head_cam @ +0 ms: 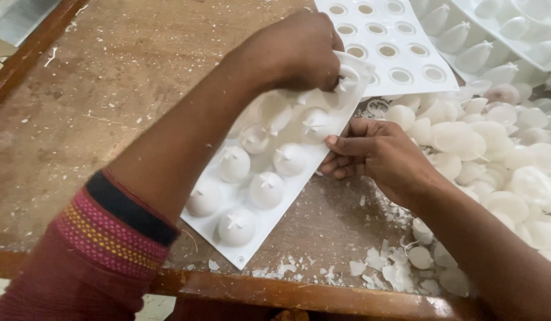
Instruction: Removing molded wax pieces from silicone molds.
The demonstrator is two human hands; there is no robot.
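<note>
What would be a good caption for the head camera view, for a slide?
Left hand bends a white dome mould while right hand grips its edge beside piled wax pieces.

The flexible mould (252, 196) looked like matt white silicone, smooth-skinned. The table (109, 89) was worn, scratched brown wood, dusted with chalky flakes (382, 261). The sleeve (91, 255) was ribbed knitted cloth.

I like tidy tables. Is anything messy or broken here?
Yes. White broken flakes are scattered along the wooden table edge near the right hand, and the white mould bends up where the left hand grips it.
</note>
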